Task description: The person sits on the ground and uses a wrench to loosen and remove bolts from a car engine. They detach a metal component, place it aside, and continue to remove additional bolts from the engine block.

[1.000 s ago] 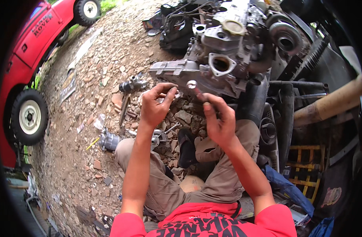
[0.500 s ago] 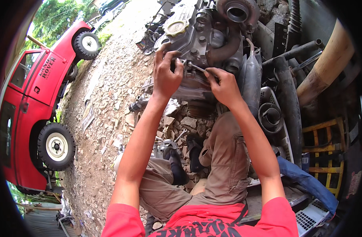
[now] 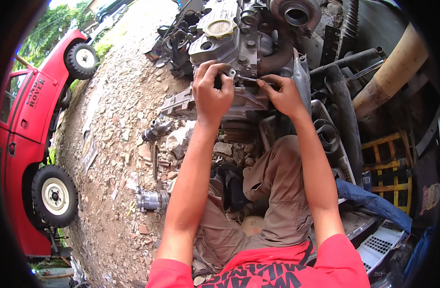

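An engine (image 3: 239, 62) with a pale oil filler cap (image 3: 219, 29) stands in front of me. At its near end, my right hand (image 3: 283, 96) pinches the end of a slim metal wrench (image 3: 249, 79) between thumb and fingers. The wrench lies nearly level, its far end against the engine beside my left fingertips. My left hand (image 3: 213, 91) is raised next to it, thumb and fingers curled together at a small metal lug (image 3: 232, 74). Whatever sits between those left fingers is hidden. A turbocharger (image 3: 297, 15) opens toward me at the upper right.
Black pipes (image 3: 345, 110) and a thick bamboo pole (image 3: 390, 72) crowd the right side, above a yellow rack (image 3: 385, 165). On the gravel (image 3: 109, 168) at left lie a silver cylindrical part (image 3: 150, 200) and a dark metal fitting (image 3: 156, 129). A red vehicle (image 3: 32, 139) stands farther left.
My view has shifted, bringing the silver cylindrical part into sight beside my left forearm. The wrench has swung from slanting to nearly level. Both hands stay at the engine's near end.
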`<state>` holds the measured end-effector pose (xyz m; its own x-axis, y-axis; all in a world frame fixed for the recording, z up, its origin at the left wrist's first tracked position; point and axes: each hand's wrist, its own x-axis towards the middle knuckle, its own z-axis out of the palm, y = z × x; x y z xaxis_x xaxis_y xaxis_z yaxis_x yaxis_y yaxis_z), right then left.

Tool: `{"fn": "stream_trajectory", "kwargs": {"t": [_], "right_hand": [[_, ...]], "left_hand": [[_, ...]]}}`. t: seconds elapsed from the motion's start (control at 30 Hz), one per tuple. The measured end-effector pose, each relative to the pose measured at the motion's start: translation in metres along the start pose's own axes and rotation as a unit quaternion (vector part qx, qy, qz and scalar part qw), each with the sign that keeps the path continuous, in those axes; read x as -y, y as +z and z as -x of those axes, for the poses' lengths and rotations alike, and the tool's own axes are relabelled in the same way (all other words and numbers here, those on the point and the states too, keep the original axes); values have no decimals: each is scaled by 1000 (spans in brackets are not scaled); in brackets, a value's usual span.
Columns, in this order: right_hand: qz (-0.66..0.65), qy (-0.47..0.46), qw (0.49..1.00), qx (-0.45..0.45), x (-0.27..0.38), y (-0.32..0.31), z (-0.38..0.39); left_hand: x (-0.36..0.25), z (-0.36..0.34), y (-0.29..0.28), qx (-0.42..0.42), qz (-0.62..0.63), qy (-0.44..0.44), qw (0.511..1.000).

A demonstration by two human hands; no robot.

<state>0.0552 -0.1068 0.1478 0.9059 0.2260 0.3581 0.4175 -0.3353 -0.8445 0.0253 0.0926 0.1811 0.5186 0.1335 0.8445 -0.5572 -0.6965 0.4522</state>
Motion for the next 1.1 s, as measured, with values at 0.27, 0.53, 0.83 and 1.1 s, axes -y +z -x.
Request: {"fn": "stream_trajectory", "kwargs": {"t": [0.27,0.53,0.83,1.1], "right_hand": [[166,-120,975,-88,12,2,4],[-43,-10,988,-145,16,25,30],[-4,-24,977,-212,23,37,26],[175,-113,958,-198,31,12,9]], "left_hand": [[-15,-17,-12,108,11,-112,988],[-3,-21,-12,137,-7,-138,981],[-15,-27,-5,131,-84,-187,970],[-7,-17,-4,102,-37,-155,982]]}}
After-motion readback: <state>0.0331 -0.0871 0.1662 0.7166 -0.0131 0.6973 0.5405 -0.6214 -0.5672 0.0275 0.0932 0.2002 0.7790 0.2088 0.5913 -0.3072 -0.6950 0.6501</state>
